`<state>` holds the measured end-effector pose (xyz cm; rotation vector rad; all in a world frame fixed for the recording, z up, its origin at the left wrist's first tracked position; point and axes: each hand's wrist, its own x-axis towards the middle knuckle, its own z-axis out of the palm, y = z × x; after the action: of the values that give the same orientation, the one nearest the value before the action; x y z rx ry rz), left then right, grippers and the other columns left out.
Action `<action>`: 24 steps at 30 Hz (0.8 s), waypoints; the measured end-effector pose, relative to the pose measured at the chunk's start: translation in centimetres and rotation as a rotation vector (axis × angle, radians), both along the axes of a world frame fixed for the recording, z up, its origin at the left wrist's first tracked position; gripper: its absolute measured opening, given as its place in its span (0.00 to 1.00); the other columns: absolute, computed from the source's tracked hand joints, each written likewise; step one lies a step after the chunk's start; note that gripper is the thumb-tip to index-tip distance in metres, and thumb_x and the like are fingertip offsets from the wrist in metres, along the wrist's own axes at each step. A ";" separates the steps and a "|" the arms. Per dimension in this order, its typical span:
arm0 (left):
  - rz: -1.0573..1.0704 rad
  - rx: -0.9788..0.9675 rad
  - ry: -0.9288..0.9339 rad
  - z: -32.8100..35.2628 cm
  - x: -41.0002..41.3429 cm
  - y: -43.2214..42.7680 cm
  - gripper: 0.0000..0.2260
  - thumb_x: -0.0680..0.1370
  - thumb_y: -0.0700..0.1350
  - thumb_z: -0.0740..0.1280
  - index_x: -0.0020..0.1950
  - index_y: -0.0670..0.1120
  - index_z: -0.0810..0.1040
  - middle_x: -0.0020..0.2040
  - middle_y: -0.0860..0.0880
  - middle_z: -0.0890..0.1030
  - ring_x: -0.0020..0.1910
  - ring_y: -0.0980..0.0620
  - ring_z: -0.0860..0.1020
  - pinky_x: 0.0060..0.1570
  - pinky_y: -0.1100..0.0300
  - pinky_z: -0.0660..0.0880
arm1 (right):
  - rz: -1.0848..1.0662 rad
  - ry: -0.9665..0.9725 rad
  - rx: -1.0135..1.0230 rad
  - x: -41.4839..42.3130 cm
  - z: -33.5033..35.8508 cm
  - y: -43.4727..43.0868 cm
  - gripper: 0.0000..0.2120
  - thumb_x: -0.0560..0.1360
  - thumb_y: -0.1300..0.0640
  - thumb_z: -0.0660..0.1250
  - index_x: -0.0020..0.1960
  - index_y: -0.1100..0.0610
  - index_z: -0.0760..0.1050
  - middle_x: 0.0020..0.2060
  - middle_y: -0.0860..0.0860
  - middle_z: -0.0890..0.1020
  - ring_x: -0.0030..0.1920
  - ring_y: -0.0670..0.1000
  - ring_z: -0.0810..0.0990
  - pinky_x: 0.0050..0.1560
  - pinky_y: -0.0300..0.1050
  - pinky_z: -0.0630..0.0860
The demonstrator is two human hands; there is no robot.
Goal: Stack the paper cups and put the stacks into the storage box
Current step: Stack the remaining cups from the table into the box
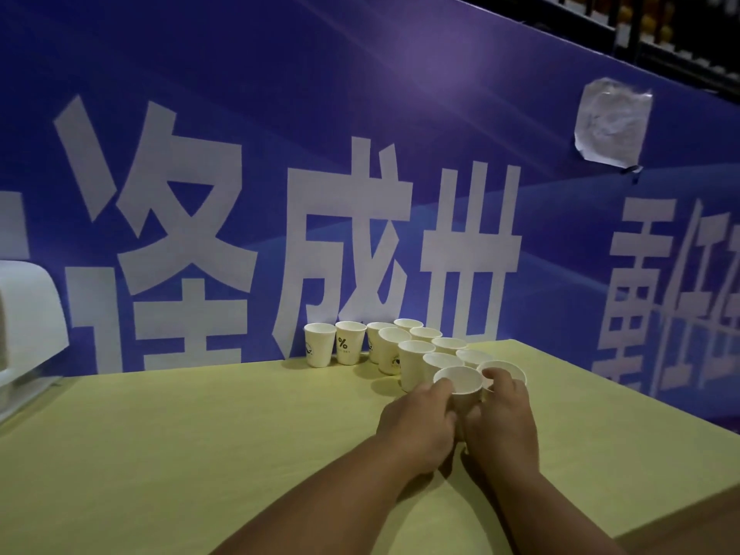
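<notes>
Several white paper cups stand upright on the yellow table (200, 434), in rows running from the back wall toward me. Two stand apart at the back left, a plain cup (319, 344) and a cup printed with a percent sign (350, 342). My left hand (416, 426) and my right hand (502, 422) both curl around the nearest cup (458, 383), one on each side. Another cup's rim (505, 369) shows just behind my right fingers. The white storage box (24, 326) sits at the left edge, only partly in view.
A blue banner (360, 174) with large white characters stands as a wall right behind the table. A crumpled sheet of paper (610, 124) is taped to it at the upper right. The table's right edge runs diagonally past the cups.
</notes>
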<state>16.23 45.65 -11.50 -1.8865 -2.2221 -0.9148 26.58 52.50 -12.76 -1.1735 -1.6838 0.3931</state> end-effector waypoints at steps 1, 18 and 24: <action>0.023 0.011 0.001 0.1 0.1 0.0 0.05 0.84 0.52 0.59 0.58 0.55 0.70 0.54 0.53 0.75 0.49 0.49 0.76 0.47 0.52 0.75 | -0.007 0.020 0.004 0.0 0.0 -0.1 0.23 0.73 0.60 0.71 0.65 0.51 0.70 0.60 0.53 0.74 0.48 0.52 0.77 0.42 0.46 0.77; 0.209 0.144 0.045 1.0 -8.7 -8.1 0.09 0.84 0.58 0.55 0.52 0.56 0.69 0.50 0.55 0.76 0.44 0.54 0.76 0.45 0.51 0.79 | -0.004 -0.064 0.268 -4.0 2.5 -5.0 0.07 0.80 0.52 0.64 0.54 0.53 0.78 0.53 0.50 0.78 0.43 0.48 0.74 0.38 0.45 0.77; 0.303 0.221 0.028 1.0 -13.5 -12.1 0.07 0.85 0.58 0.56 0.55 0.58 0.70 0.50 0.57 0.76 0.44 0.57 0.77 0.44 0.55 0.81 | 0.105 -0.040 0.259 -9.5 3.6 -8.4 0.08 0.80 0.50 0.63 0.54 0.51 0.79 0.51 0.47 0.77 0.44 0.47 0.74 0.40 0.41 0.75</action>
<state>2.77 33.56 -10.47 -1.4128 -2.2024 -1.0218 17.05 44.05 -9.13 -0.9114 -1.7761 0.2087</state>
